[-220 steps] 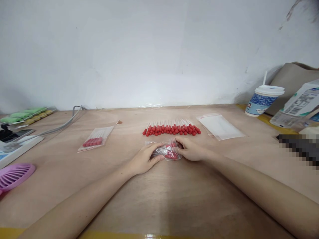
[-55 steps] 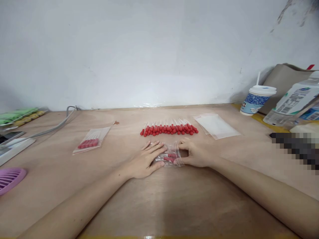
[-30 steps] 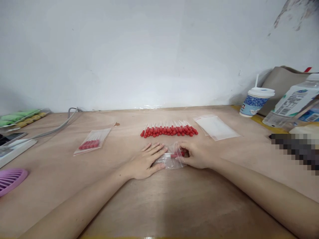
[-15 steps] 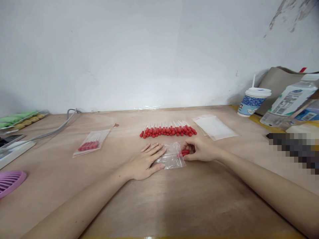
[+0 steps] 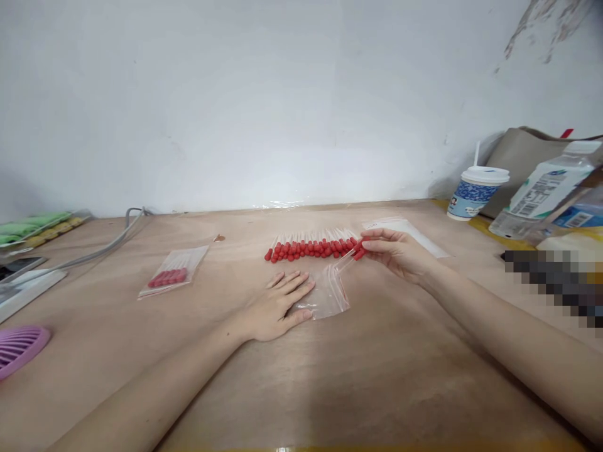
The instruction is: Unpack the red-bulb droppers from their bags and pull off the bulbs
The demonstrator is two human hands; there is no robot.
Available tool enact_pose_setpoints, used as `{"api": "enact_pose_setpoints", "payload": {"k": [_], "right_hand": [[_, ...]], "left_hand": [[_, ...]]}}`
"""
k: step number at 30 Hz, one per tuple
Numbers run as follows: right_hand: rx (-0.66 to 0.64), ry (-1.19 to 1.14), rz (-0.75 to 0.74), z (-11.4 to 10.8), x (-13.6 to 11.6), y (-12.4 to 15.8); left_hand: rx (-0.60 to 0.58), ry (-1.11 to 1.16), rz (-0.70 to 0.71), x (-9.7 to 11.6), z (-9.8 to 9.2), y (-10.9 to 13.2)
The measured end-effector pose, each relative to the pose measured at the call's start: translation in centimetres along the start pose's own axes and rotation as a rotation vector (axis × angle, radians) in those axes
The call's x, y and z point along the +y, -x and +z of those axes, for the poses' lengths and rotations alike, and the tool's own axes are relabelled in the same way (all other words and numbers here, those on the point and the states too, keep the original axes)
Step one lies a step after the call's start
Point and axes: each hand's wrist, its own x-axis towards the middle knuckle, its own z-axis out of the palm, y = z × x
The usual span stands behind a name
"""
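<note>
Red-headed, thin clear sticks (image 5: 358, 252) are in the right hand (image 5: 400, 254), pinched by the red end between thumb and fingers; count unclear, fingers hide part of them. Long axis is a slant: from the right fingertips the shafts run left and back toward the person, plain ends at the far corner of the clear plastic zip bag (image 5: 327, 300). Can't tell if the tips touch the film, sit inside or hang just over it

Key relation: bag is left of the right hand and nearer the body, its red-lined edge facing that hand, shafts angled across that edge rather than square to it. Left hand (image 5: 277, 309) is the nearer one to the bag: palm down, fingers spread, pressing its other end on the brown wood-look surface (image 5: 245, 389); that end is hidden under the fingers

Also around the hands: row of loose red-headed white-shafted sticks (image 5: 311, 248) just left of the right fingertips and beyond the left hand, heads toward the person. Flat stack of translucent white bags (image 5: 426, 240) right behind the right hand, partly covered by it. Clear bag with red-headed sticks inside (image 5: 173, 269) well off to the left hand's outer side
</note>
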Motion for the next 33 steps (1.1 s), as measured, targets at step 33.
{"api": "enact_pose_setpoints", "payload": {"k": [33], "right_hand": [[-0.139, 1.163, -0.858, 1.3, 2.3, -6.3]], "left_hand": [[0.022, 0.018, 0.004, 0.0, 0.1, 0.1]]}}
